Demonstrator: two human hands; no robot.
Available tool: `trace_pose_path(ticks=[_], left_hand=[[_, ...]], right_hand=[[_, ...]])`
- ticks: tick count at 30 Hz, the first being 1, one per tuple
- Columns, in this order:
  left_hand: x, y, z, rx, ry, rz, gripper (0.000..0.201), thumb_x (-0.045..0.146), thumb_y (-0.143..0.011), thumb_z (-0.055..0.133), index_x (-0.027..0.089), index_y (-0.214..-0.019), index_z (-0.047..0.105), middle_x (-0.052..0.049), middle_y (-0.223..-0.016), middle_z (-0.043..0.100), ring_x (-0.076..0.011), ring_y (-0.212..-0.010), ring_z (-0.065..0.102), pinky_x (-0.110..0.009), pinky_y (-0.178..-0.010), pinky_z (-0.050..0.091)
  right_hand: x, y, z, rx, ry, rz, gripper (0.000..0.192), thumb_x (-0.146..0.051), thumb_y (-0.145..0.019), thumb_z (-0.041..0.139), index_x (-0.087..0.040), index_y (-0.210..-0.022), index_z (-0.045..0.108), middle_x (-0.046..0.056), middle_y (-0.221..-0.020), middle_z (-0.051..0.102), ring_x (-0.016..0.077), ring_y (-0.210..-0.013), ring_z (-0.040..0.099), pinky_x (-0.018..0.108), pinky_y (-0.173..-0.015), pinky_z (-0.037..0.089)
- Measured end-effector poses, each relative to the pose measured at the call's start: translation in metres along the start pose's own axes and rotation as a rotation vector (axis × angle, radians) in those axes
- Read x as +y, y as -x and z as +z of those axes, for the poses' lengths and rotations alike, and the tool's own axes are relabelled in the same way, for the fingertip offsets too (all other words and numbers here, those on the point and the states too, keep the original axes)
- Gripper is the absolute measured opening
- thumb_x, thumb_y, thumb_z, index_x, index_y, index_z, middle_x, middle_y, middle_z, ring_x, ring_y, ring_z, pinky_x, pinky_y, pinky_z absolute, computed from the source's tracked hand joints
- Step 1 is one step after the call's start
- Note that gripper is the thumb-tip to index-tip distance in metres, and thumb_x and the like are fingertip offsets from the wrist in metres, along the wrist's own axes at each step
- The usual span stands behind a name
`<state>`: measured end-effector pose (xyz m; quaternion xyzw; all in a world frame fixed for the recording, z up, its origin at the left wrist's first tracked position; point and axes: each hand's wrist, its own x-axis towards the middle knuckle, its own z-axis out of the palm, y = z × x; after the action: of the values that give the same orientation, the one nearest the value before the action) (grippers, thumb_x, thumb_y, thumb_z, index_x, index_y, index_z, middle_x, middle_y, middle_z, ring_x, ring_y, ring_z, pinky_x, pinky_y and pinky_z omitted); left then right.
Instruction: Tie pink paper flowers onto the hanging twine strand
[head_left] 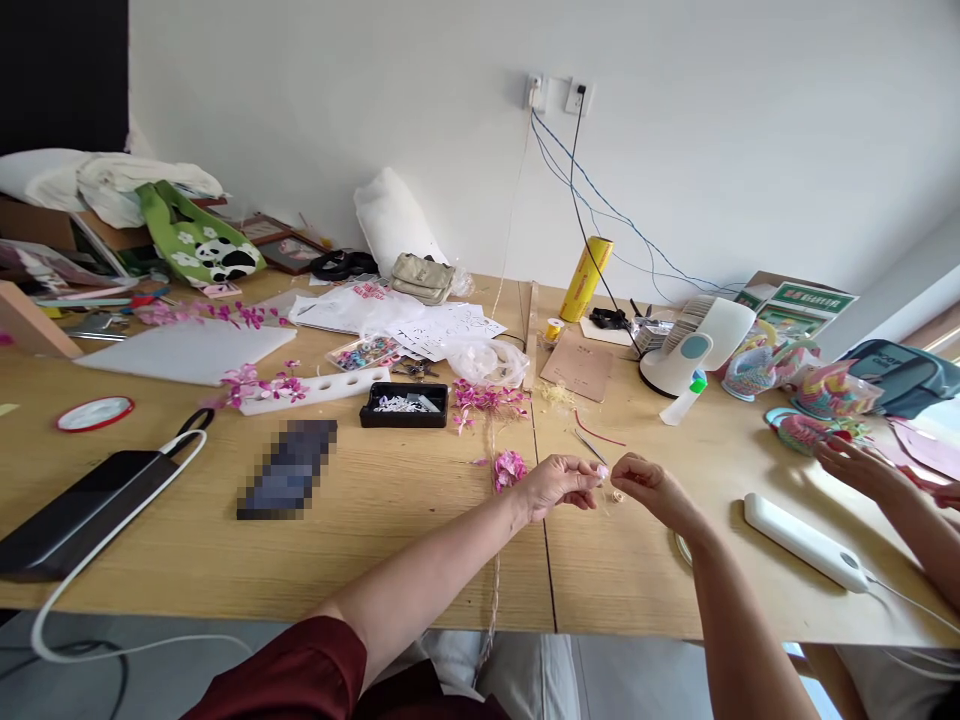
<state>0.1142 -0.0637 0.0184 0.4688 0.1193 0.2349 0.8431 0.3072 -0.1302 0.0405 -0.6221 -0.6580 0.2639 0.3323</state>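
My left hand (556, 484) pinches a small pink flower piece (601, 470) at its fingertips, over the wooden table (375, 540). My right hand (649, 484) meets it from the right, fingers closed on the same small piece and a bit of pale thread. A finished pink flower (509, 467) lies on the table just left of my left hand, on a long twine strand (493, 560) that runs to the front edge. Thin tweezers (591, 446) and a red wire (598, 432) lie just beyond my hands.
Another person's hand (862, 468) reaches in at the right, near coloured paper craft (806, 432). A white bar device (806, 541), a small fan (686, 352), a black tray (405, 404), pink flower clusters (487, 400), a phone (288, 468) and a power bank (79, 515) lie around.
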Motion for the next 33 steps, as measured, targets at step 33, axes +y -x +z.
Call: trace_pose_path(ticks=[33], left_hand=[[-0.012, 0.016, -0.025, 0.319, 0.250, -0.022, 0.024, 0.023, -0.060, 0.074, 0.008, -0.074, 0.063, -0.004, -0.070, 0.062, -0.0049, -0.054, 0.055, -0.016, -0.051, 0.042]], right_hand=[[0.058, 0.024, 0.032, 0.081, 0.520, 0.160, 0.017, -0.023, -0.076, 0.043, -0.022, -0.077, 0.060, 0.003, -0.090, 0.055, 0.0140, -0.069, 0.054, 0.025, -0.064, 0.038]])
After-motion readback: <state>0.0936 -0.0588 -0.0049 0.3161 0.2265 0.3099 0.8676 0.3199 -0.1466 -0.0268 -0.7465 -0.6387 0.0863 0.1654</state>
